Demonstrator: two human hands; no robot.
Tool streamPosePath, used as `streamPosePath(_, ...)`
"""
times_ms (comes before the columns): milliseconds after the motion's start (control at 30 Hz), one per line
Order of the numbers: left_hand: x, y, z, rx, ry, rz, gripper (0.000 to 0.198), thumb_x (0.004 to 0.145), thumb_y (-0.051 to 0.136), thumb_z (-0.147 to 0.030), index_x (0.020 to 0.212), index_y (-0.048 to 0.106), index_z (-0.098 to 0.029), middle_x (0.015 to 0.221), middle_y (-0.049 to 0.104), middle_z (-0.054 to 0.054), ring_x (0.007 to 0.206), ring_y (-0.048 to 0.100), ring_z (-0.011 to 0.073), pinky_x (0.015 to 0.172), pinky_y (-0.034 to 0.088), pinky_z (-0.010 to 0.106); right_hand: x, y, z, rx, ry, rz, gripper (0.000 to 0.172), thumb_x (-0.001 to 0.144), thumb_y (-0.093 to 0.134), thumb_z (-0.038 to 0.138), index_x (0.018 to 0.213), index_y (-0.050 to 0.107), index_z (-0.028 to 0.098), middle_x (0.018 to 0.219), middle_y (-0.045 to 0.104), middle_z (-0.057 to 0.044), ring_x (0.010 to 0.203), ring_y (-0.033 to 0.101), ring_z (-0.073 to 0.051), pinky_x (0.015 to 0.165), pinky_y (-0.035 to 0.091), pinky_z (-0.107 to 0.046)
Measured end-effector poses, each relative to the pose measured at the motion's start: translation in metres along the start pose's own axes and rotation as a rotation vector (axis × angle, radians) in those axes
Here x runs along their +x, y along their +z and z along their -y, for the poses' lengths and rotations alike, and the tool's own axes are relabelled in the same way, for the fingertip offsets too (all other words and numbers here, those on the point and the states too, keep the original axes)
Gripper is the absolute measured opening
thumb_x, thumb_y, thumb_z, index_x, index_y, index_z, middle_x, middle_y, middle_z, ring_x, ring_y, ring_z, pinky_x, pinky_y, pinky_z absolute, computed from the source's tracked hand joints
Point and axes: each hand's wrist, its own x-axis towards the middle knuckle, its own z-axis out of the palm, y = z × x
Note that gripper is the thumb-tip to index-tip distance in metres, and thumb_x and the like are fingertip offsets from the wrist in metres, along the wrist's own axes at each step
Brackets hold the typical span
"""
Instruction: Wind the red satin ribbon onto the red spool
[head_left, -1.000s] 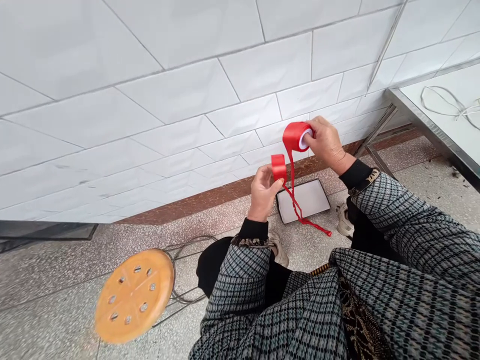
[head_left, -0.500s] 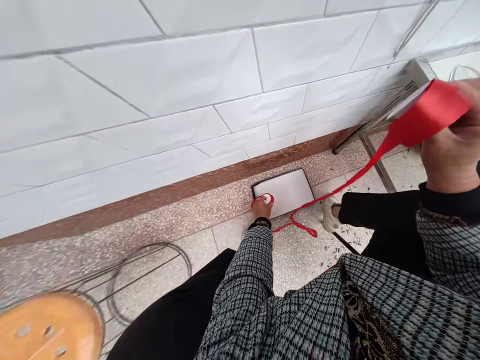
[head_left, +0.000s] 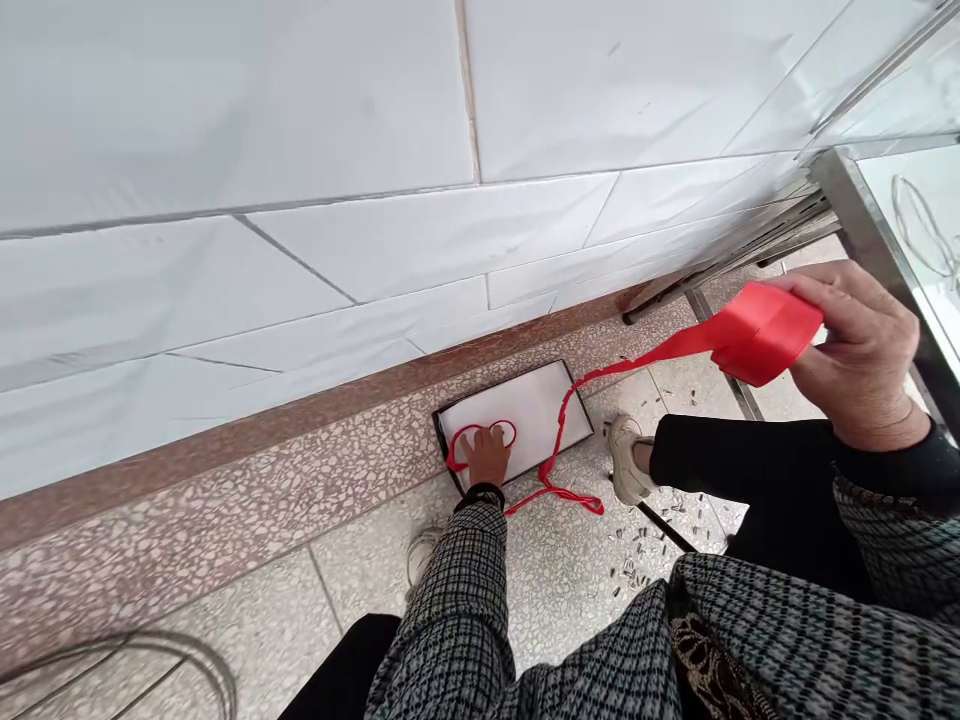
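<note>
My left hand [head_left: 486, 456] reaches down to a flat white box [head_left: 555, 402] with a dark rim on the floor by the wall, fingers pressed on a loop of red ribbon [head_left: 480, 436] lying on it. My right hand [head_left: 859, 360] is raised at the right, closed around a roll of red ribbon [head_left: 765, 332]. A strand of ribbon [head_left: 559, 440] runs from the roll down across the box's right part and curls on the floor in front of it.
A white tiled wall [head_left: 375, 180] with a brown skirting strip stands behind the box. A metal-edged table [head_left: 870, 230] with a white cable on it is at the right. My shoes [head_left: 624, 460] rest on the speckled floor among scattered small husks [head_left: 637, 565]. A wire stool frame [head_left: 172, 660] shows lower left.
My left hand went from holding a ribbon end in the air down to the box on the floor. The right hand pulled the roll out to the right, and the view tilted downward.
</note>
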Motion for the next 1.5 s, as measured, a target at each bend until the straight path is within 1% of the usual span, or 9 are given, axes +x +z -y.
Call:
streamPosePath(267, -0.015, -0.005, -0.004, -0.082, 0.040, -0.092, 0.061, 0.087, 0.059, -0.024, 0.147, 0.062, -0.013, 0.147, 0.065, 0.025, 0.147, 0.051, 0.0434, 0.132, 0.020, 0.071, 0.005, 0.014, -0.003, 0.039, -0.172, -0.091, 0.048, 0.101, 0.067, 0.013, 0.141, 0.068, 0.039, 0.110, 0.076, -0.007, 0.095, 0.076, -0.025, 0.072, 0.065, -0.041)
streamPosePath(400, -0.024, -0.028, -0.008, -0.166, -0.038, -0.111, 0.056, 0.082, 0.062, -0.021, 0.137, 0.067, -0.013, 0.151, 0.062, 0.027, 0.146, 0.053, 0.0456, 0.125, 0.033, 0.066, 0.003, 0.020, -0.008, 0.008, -0.213, -0.074, 0.042, 0.104, 0.065, 0.020, 0.142, 0.067, 0.036, 0.116, 0.075, -0.009, 0.102, 0.077, -0.027, 0.082, 0.066, -0.043)
streamPosePath(500, -0.007, -0.087, -0.030, -0.319, -0.128, -0.276, 0.036, 0.086, 0.058, -0.022, 0.119, 0.072, -0.014, 0.136, 0.069, 0.027, 0.136, 0.060, 0.0432, 0.119, 0.041, 0.060, 0.002, 0.029, -0.009, 0.008, -0.179, -0.040, 0.037, 0.106, 0.063, 0.026, 0.141, 0.068, 0.033, 0.120, 0.074, -0.011, 0.104, 0.076, -0.027, 0.085, 0.066, -0.043)
streamPosePath(600, 0.017, -0.177, -0.083, -0.697, 0.095, -0.472, 0.028, 0.100, 0.051, -0.036, 0.105, 0.072, -0.018, 0.115, 0.077, 0.019, 0.124, 0.069, 0.0340, 0.119, 0.045, 0.055, 0.003, 0.042, -0.005, 0.057, -0.172, -0.022, 0.033, 0.107, 0.061, 0.030, 0.138, 0.070, 0.030, 0.121, 0.074, -0.011, 0.104, 0.074, -0.026, 0.084, 0.064, -0.039)
streamPosePath(733, 0.007, -0.284, -0.168, -1.233, 0.537, -0.149, 0.066, 0.104, 0.038, -0.075, 0.098, 0.073, -0.020, 0.091, 0.079, 0.011, 0.088, 0.077, 0.0247, 0.093, 0.063, 0.045, 0.009, 0.056, 0.005, 0.081, -0.200, 0.013, 0.033, 0.104, 0.064, 0.025, 0.136, 0.072, 0.023, 0.123, 0.075, -0.013, 0.098, 0.073, -0.025, 0.076, 0.058, -0.035)
streamPosePath(800, -0.016, -0.318, -0.194, -1.235, 0.546, -0.014, 0.070, 0.099, 0.044, -0.082, 0.081, 0.068, -0.019, 0.071, 0.071, 0.006, 0.063, 0.068, 0.0183, 0.075, 0.063, 0.038, 0.013, 0.057, 0.011, 0.048, -0.197, 0.063, 0.032, 0.103, 0.064, 0.020, 0.134, 0.073, 0.019, 0.122, 0.076, -0.014, 0.096, 0.072, -0.025, 0.073, 0.054, -0.033)
streamPosePath(900, -0.048, -0.346, -0.210, -1.168, 0.424, -0.134, 0.062, 0.091, 0.067, -0.076, 0.064, 0.056, -0.021, 0.052, 0.049, -0.004, 0.044, 0.043, 0.0081, 0.057, 0.052, 0.026, 0.017, 0.054, 0.022, -0.010, -0.169, 0.159, 0.032, 0.106, 0.058, 0.018, 0.134, 0.073, 0.016, 0.125, 0.076, -0.015, 0.093, 0.071, -0.025, 0.070, 0.047, -0.033)
streamPosePath(1200, -0.090, -0.339, -0.212, -1.263, 0.323, -0.066, 0.050, 0.069, 0.089, -0.063, 0.068, 0.069, -0.017, 0.070, 0.065, 0.001, 0.060, 0.056, 0.0101, 0.059, 0.050, 0.025, 0.019, 0.059, 0.042, 0.094, -0.073, 0.179, 0.033, 0.104, 0.057, 0.019, 0.132, 0.074, 0.016, 0.126, 0.073, -0.015, 0.093, 0.068, -0.024, 0.063, 0.033, -0.032)
streamPosePath(1500, -0.096, -0.317, -0.194, -1.609, 0.152, -0.056, 0.066, 0.052, 0.102, -0.065, 0.074, 0.060, -0.017, 0.064, 0.057, -0.004, 0.058, 0.057, 0.0106, 0.053, 0.052, 0.025, 0.023, 0.100, 0.058, 0.484, 0.035, 0.011, 0.039, 0.091, 0.061, 0.010, 0.125, 0.078, 0.017, 0.110, 0.071, -0.011, 0.101, 0.065, -0.026, 0.078, 0.047, -0.031)
